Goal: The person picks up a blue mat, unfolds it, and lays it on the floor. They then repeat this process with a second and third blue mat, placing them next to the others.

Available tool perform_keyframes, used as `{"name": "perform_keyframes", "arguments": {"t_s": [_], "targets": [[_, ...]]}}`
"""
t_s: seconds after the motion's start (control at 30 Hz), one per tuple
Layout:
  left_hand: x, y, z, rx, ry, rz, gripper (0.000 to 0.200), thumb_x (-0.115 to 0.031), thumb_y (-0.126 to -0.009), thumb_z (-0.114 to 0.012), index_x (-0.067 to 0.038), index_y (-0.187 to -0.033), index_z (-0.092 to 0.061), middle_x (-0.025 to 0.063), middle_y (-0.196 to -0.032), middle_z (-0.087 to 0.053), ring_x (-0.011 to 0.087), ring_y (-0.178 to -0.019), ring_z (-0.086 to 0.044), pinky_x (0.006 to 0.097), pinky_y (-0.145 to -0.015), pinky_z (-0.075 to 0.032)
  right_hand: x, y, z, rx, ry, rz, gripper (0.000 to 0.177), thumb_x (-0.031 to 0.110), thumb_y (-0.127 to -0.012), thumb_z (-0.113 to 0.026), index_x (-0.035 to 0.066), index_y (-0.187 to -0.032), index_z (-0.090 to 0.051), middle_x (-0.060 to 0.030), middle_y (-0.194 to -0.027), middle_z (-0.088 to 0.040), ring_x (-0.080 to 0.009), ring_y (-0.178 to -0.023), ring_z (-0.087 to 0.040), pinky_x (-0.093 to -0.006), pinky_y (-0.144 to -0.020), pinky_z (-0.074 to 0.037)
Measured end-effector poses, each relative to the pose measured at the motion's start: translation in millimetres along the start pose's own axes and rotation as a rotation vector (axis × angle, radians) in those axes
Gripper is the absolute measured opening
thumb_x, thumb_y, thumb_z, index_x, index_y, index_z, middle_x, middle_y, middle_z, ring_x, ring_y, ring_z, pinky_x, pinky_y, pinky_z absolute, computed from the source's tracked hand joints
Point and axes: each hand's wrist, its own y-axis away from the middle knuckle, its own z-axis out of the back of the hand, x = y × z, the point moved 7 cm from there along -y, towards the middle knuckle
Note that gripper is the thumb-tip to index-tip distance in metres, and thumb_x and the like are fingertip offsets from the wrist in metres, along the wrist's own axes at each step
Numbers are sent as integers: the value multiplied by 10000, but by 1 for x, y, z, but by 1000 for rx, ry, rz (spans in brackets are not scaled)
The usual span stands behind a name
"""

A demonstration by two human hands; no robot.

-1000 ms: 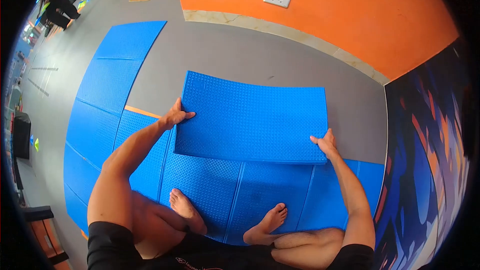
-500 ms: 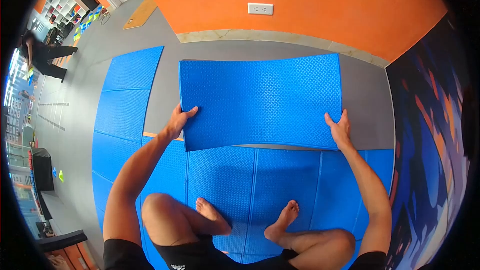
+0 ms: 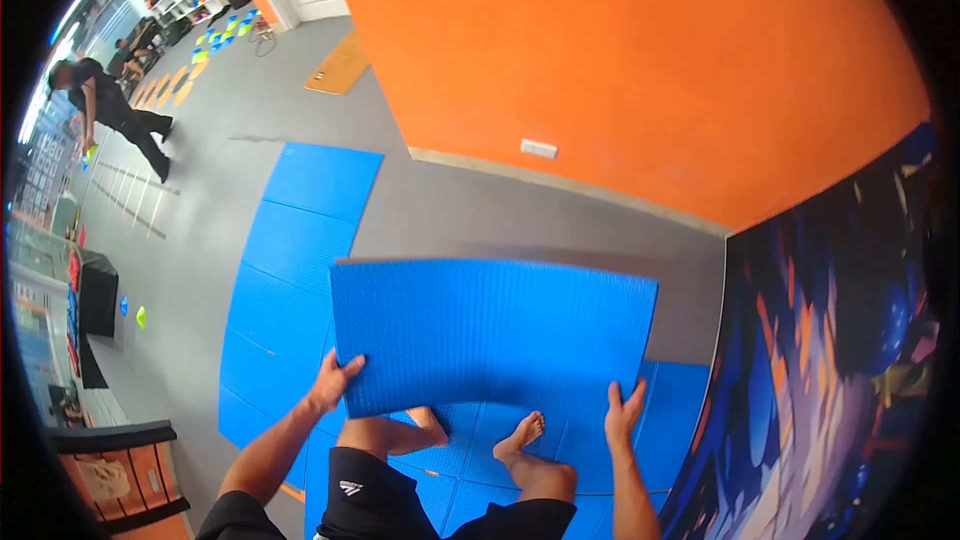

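Observation:
A blue textured foam mat panel [image 3: 490, 335] hangs in the air before me, bowed slightly along its length. My left hand [image 3: 333, 383] is closed on its left edge near the lower corner, thumb on the near face. At the lower right corner, my right hand [image 3: 624, 414] grips the other edge between thumb and fingers. Below it, blue mats [image 3: 290, 280] lie on the floor, partly hidden by the held panel. My bare feet [image 3: 520, 434] are on those mats, my knees bent.
An orange wall [image 3: 620, 60] with a socket [image 3: 539, 149] rises ahead, and a dark mural [image 3: 810, 360] stands at right. Grey floor [image 3: 480, 210] lies between mats and wall. A brown board [image 3: 338, 65], small cones [image 3: 141, 317] and another person [image 3: 115, 110] are at left.
My view has tilted up and turned, showing more of the room. The panel, still in both hands, now sits lower in view and is tipped differently. The other person's posture has changed.

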Motion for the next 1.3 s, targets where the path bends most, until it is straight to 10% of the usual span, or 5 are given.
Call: {"name": "perform_keyframes", "arguments": {"t_s": [0.7,1.3], "targets": [[-144,245,189,-404,-27,-446,492,45,-864,-674,17,-1333,-528,134,-1239,-654,206,-1152,-604,368,-1024,-465,330,79,0,172,23,325,573,289,-899,-712,-33,-1314,-483,-244,-1168,-644,-404,-1037,-631,-464,-903,-476],[-24,486,7,-1148,412,-426,382,-18,-887,-685,18,-1254,-588,99,-1124,-689,174,-1004,-646,332,-910,-516,451,31,-16,836,-317,661,375,135,-880,-755,-51,-1151,-573,-126,-995,-694,-172,-893,-657,-307,-803,-517]]}}
